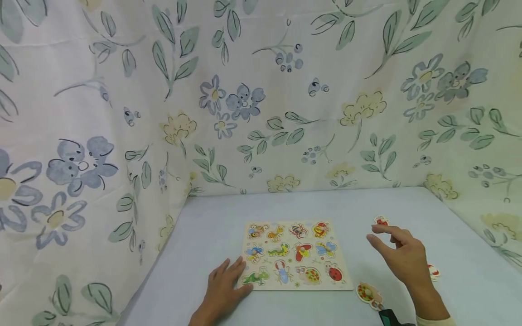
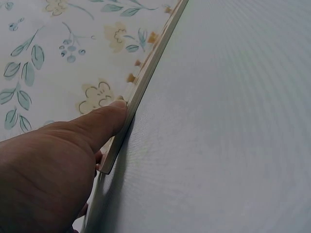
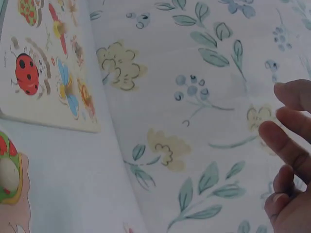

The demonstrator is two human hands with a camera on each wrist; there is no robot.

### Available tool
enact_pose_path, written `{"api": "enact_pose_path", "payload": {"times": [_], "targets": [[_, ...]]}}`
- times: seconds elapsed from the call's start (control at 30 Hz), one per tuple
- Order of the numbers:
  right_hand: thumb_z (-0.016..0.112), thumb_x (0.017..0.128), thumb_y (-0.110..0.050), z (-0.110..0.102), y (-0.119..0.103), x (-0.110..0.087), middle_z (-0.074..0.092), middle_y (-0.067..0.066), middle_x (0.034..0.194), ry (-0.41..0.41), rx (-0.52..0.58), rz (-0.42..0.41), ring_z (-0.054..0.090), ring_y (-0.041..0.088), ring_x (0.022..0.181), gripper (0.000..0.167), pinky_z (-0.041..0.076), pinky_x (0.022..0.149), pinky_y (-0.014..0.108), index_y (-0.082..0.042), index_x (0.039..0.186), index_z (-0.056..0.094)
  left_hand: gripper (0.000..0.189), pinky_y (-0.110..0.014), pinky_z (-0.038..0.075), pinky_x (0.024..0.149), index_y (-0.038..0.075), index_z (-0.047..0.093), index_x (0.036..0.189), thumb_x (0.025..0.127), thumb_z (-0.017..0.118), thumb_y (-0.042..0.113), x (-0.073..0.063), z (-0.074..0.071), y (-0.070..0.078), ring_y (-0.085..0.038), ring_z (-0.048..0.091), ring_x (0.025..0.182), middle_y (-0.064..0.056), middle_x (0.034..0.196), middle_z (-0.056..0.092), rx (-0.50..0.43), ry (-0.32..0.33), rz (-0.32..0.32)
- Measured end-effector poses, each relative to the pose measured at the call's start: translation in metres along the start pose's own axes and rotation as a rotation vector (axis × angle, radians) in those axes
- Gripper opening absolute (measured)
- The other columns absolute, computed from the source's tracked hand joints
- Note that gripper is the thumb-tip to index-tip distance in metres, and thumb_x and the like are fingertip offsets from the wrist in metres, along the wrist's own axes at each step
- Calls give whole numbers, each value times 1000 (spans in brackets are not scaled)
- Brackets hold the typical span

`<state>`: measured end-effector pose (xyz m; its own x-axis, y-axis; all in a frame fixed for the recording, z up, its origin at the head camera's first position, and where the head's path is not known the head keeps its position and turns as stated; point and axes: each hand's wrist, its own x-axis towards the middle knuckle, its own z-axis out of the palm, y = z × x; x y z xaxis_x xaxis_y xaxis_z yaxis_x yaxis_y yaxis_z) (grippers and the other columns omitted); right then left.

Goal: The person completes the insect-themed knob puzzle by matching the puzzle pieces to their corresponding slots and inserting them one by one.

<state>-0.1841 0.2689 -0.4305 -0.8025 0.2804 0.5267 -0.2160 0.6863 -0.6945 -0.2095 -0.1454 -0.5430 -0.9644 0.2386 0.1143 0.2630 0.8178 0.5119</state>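
A wooden peg puzzle board (image 1: 295,283) printed with insects lies flat on the table. At its front left corner my left hand (image 1: 223,287) touches it, fingers along the left side and thumb on the front edge; the left wrist view shows that thumb (image 2: 109,119) against the rim. To the right of the board my right hand (image 1: 401,256) hovers with thumb and forefinger apart and nothing between them. Just beyond its fingertips lies a small red piece (image 1: 381,221). A snail piece (image 1: 369,293) with a round knob lies between the board and my right forearm.
Another red and white piece (image 1: 433,271) lies right of my right wrist, partly hidden by it. A dark strap or device (image 1: 389,318) juts out by that wrist. Floral curtains (image 1: 261,113) stand behind and beside the white table (image 1: 212,213).
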Motion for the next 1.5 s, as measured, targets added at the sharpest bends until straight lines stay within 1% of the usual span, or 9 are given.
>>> {"api": "enact_pose_path", "payload": {"times": [0.1,0.37,0.57,0.83,1.07,1.17,1.23,1.43,1.5], "targets": [[80,81,-23,-9,5,0,66,-3,90,13,-10,29,37,14,82,27,32,58,23,-10,104,74,72,-61,16,106,11,56,136,81,68,56,0,-1,0,-39,26,138,-3,146,45,0,6,-1],[78,83,-31,-26,15,-6,54,5,84,28,-89,159,36,14,82,35,32,58,25,-9,110,73,72,-62,16,106,11,56,136,80,69,55,2,1,-1,-39,26,138,-3,146,45,3,1,-11],[79,82,-29,-39,26,-8,48,6,81,95,-112,226,35,12,75,36,29,50,27,-5,108,73,73,-62,15,106,12,55,137,80,68,58,1,0,1,-39,25,139,-2,147,44,-3,-5,-14],[80,81,-24,-53,50,-4,55,-14,67,185,-81,313,35,9,66,33,26,41,27,-2,103,73,71,-61,16,106,11,56,136,82,68,55,0,-4,1,-39,26,138,-3,146,45,15,15,11],[76,83,-35,-61,76,-9,46,2,59,127,-184,402,36,13,58,41,28,44,29,0,105,71,72,-61,17,106,11,56,136,82,67,57,0,0,-1,-39,26,138,-3,146,44,13,6,13],[75,83,-36,-62,88,-11,45,3,55,104,-206,426,38,14,54,35,29,44,29,-5,99,74,73,-61,16,106,12,55,137,82,66,58,0,1,-1,-39,25,138,-2,147,43,9,-3,6],[75,83,-38,-63,96,-13,47,2,54,93,-209,458,39,14,53,22,31,44,29,-16,88,77,73,-61,16,106,12,55,137,81,66,58,0,2,-1,-39,25,138,-2,147,43,8,-8,2],[74,82,-44,-63,111,-15,53,-2,55,89,-212,547,41,13,58,27,33,47,30,-17,85,77,72,-61,16,106,12,56,136,81,67,57,0,1,-1,-39,25,138,-2,146,44,-3,6,8],[74,82,-44,-64,114,-16,53,-3,54,92,-209,558,40,12,59,21,33,47,30,-24,80,76,72,-61,16,106,12,56,136,81,68,56,1,0,-1,-39,26,138,-2,146,44,-3,10,9]]}}
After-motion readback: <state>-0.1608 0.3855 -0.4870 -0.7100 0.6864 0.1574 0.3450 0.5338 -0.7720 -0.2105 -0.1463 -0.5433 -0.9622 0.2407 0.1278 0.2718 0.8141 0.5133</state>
